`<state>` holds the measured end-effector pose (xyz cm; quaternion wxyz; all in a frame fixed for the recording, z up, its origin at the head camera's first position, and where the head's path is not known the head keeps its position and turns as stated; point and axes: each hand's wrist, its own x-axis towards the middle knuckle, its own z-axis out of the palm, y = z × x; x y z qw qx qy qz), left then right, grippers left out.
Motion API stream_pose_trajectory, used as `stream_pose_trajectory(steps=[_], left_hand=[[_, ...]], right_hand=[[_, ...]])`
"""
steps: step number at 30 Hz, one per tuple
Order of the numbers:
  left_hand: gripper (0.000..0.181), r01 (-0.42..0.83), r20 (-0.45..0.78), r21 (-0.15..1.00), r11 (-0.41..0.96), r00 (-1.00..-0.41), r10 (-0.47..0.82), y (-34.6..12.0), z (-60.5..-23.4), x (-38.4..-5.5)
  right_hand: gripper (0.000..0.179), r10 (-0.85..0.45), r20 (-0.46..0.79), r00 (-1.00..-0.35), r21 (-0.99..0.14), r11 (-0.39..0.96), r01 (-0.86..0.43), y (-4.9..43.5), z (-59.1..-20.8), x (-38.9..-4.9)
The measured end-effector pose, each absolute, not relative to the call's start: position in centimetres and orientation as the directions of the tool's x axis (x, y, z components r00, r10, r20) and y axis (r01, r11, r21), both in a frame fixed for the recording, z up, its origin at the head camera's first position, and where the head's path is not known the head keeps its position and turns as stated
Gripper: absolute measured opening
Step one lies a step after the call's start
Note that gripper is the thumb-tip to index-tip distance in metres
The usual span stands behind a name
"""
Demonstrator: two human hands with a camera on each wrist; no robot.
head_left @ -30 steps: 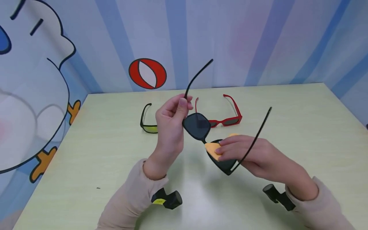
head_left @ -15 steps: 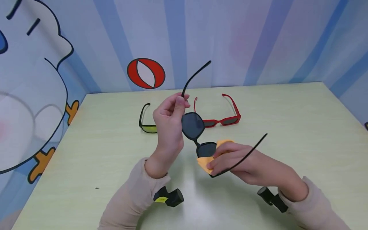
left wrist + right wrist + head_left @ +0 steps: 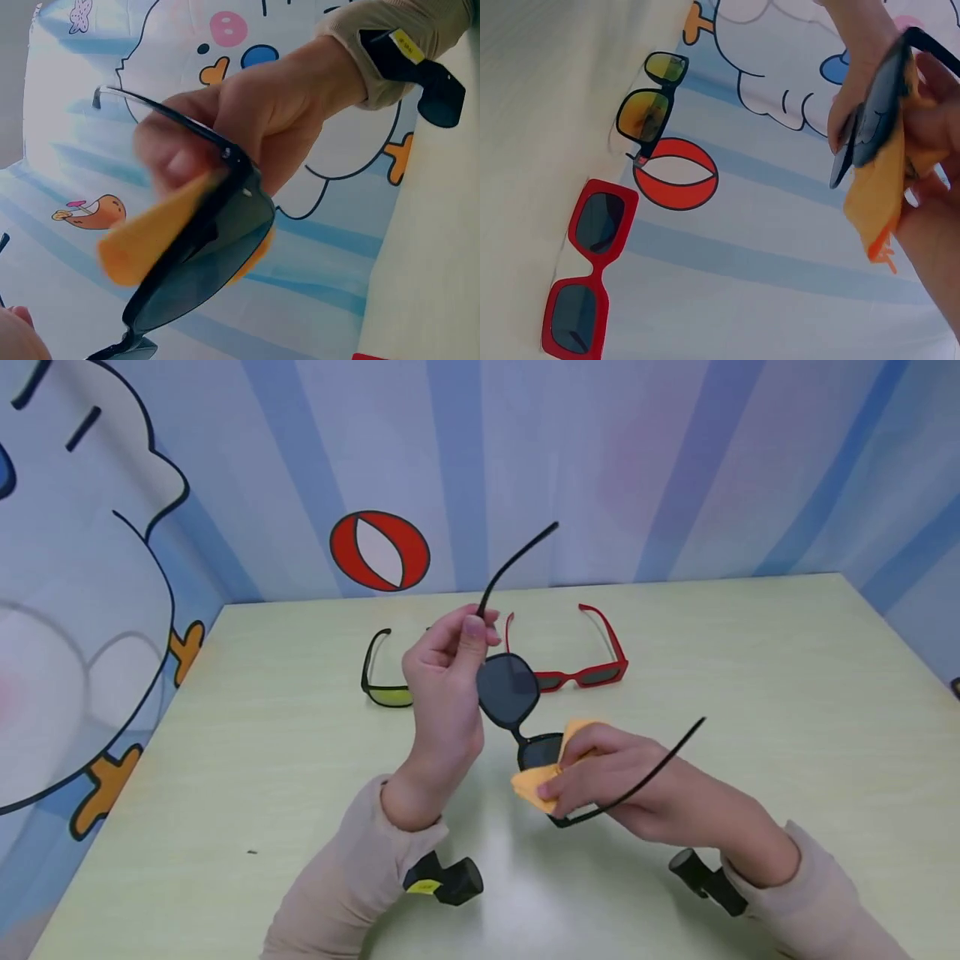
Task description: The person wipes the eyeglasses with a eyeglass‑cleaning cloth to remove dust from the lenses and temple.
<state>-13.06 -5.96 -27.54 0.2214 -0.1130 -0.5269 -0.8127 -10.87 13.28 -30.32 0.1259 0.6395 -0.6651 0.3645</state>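
Black-framed sunglasses (image 3: pixel 508 691) with dark lenses are held up over the table, tilted, with both temples unfolded. My left hand (image 3: pixel 447 685) pinches them near the hinge of the left temple, thumb against the fingers. With my right hand (image 3: pixel 637 781) I hold an orange cloth (image 3: pixel 535 785) folded over the lower lens. In the left wrist view the cloth (image 3: pixel 142 244) shows on both sides of that lens, and the fingers behind it are blurred. A corner of the cloth (image 3: pixel 877 206) hangs down in the right wrist view. My right fingers and the cloth hide part of the lower lens.
Red-framed sunglasses (image 3: pixel 581 679) stand open on the table behind the held pair. Black sunglasses with yellowish lenses (image 3: pixel 390 697) lie to their left, partly hidden by my left hand. A printed backdrop (image 3: pixel 600 468) rises at the table's far edge.
My right hand has moved left and slightly down with the cloth, and the held sunglasses have turned to a steeper slant. My left hand keeps its pinch and has barely shifted.
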Motion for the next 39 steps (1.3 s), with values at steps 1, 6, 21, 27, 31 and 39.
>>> stream_pose_trajectory(steps=[1, 6, 21, 27, 31, 39], left_hand=[[0.021, 0.483, 0.419, 0.805, -0.344, -0.874, -0.245, -6.1, -27.5, -13.1], [0.022, 0.473, 0.414, 0.807, -0.354, -0.880, -0.232, -6.4, -27.6, -12.8], [0.022, 0.505, 0.444, 0.798, -0.328, -0.861, -0.246, -7.0, -27.4, -12.7], [0.019, 0.523, 0.449, 0.786, -0.329, -0.849, -0.278, -7.0, -27.4, -12.8], [0.017, 0.565, 0.464, 0.754, -0.335, -0.819, -0.338, -6.9, -27.3, -13.0], [0.015, 0.663, 0.525, 0.686, -0.301, -0.737, -0.427, -7.5, -26.6, -13.4]], right_hand=[[0.024, -0.771, 0.620, -0.146, -0.344, -0.100, -0.934, 13.3, -30.3, -10.9], [0.033, -0.763, 0.617, -0.192, -0.329, -0.028, -0.944, 13.4, -30.2, -10.9], [0.027, -0.633, 0.699, -0.331, -0.107, 0.365, -0.925, 12.9, -30.5, -10.8], [0.031, -0.614, 0.717, -0.331, -0.129, 0.349, -0.928, 13.1, -30.5, -11.0], [0.036, -0.656, 0.728, -0.200, -0.168, 0.112, -0.979, 12.7, -30.6, -11.1], [0.023, -0.705, 0.706, -0.069, -0.168, -0.072, -0.983, 12.0, -30.7, -10.5]])
